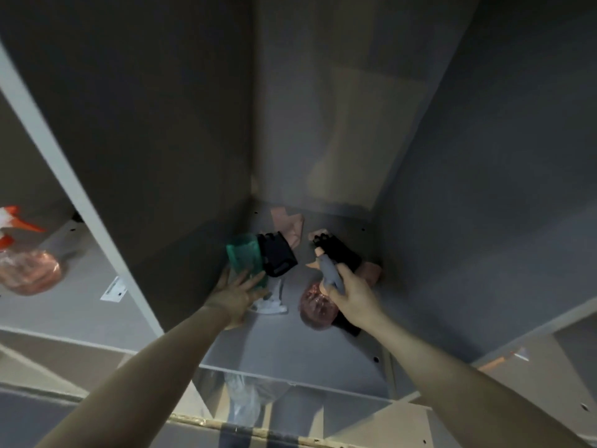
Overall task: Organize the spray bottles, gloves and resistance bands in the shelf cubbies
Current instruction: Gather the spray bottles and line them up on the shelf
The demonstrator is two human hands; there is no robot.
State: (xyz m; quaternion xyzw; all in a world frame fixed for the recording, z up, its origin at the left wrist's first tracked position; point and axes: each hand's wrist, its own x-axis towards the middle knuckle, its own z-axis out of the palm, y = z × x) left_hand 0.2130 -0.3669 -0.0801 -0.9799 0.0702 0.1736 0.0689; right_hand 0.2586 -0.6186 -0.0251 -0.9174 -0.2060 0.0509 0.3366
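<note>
Both my arms reach into a grey shelf cubby (pixel 284 344). My right hand (pixel 352 295) grips the grey trigger head (pixel 330 270) of a pinkish clear spray bottle (pixel 318 307) standing on the cubby floor. My left hand (pixel 237 294) lies with fingers spread against a green spray bottle (pixel 244 253) lying near the left wall. A black glove (pixel 277 255) lies beside the green bottle. Another black glove (pixel 339 252) sits behind my right hand. A pink resistance band (pixel 289 223) lies at the back, and a further pink piece (pixel 370 270) shows at the right.
The neighbouring cubby on the left holds an orange-tinted spray bottle (pixel 29 270) with an orange and white trigger and a white label (pixel 114 289) on its floor. A white divider (pixel 74 185) separates the cubbies. Clear plastic (pixel 245 396) shows in the cubby below.
</note>
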